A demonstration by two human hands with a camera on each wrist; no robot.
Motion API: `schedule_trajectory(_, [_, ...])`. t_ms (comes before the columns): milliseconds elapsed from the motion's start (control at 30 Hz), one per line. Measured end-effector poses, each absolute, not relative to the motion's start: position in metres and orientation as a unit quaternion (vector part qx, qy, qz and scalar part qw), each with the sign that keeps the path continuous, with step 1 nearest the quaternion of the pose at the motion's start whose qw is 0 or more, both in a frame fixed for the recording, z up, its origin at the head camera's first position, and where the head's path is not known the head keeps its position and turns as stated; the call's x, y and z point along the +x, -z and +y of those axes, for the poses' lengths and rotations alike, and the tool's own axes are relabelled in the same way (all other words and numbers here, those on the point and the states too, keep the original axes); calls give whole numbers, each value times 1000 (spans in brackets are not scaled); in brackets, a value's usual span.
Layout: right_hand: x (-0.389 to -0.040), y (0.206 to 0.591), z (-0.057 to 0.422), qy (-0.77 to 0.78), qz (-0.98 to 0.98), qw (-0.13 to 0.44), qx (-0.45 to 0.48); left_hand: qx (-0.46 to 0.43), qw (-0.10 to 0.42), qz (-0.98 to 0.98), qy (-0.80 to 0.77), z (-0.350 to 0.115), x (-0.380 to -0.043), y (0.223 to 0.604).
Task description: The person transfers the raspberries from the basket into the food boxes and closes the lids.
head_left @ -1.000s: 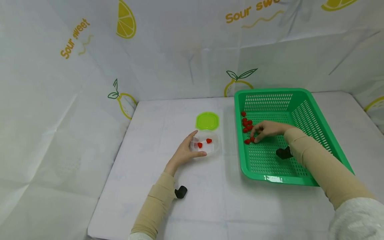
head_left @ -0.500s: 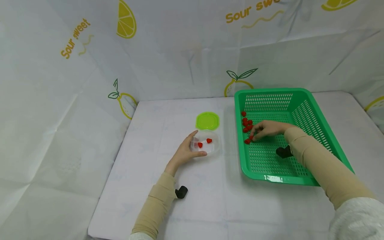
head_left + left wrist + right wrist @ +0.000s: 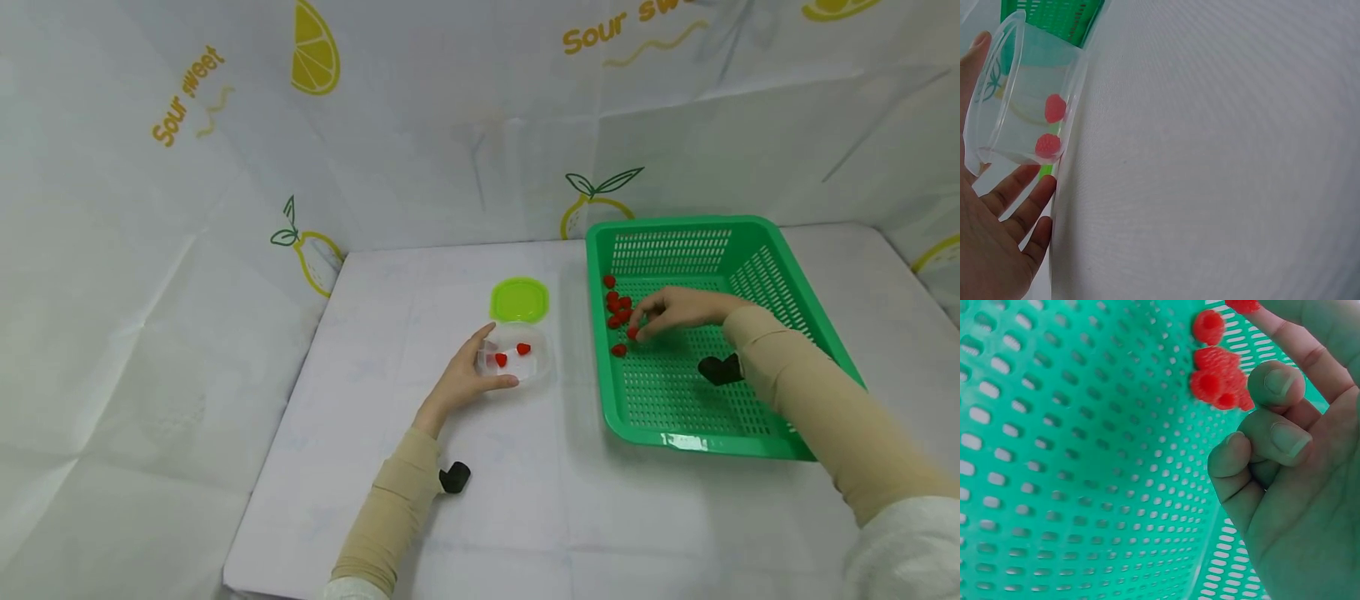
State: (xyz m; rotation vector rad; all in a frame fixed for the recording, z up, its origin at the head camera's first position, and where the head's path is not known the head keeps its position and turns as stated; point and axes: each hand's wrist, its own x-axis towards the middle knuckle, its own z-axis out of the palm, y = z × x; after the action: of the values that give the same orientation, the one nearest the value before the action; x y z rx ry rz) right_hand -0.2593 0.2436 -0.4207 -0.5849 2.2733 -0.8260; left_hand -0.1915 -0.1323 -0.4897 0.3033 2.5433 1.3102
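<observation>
My left hand (image 3: 461,379) holds a clear plastic container (image 3: 534,367) on the table, thumb on the near side and fingers on the far side. Two red raspberries (image 3: 1055,108) lie apart on its bottom. Inside the green basket (image 3: 611,417), my right hand (image 3: 686,308) pinches a raspberry (image 3: 633,333) between thumb and forefinger; in the right wrist view this berry (image 3: 1244,305) is cut off at the top edge, and the other fingers are curled. Several more raspberries (image 3: 615,310) cluster along the basket's left wall, and a single raspberry (image 3: 618,350) lies nearer me.
A bright green lid (image 3: 520,300) lies flat just beyond the container. The basket's raised rim (image 3: 720,222) stands between the two hands' work areas. A white cloth covers the table (image 3: 480,500), and a lemon-printed sheet (image 3: 450,125) hangs behind it.
My right hand has risen slightly, and the raspberry in its fingertips has come away from the lone berry beside it. The left hand and container have stayed in place.
</observation>
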Motion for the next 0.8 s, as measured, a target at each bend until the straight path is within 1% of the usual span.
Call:
schedule_trajectory(600, [-255, 376, 229, 316, 860, 317, -244, 97, 135, 870, -464, -133, -192, 488])
schedule_trajectory(800, [-250, 367, 223, 318, 859, 308, -257, 101, 135, 869, -464, -133, -191, 489])
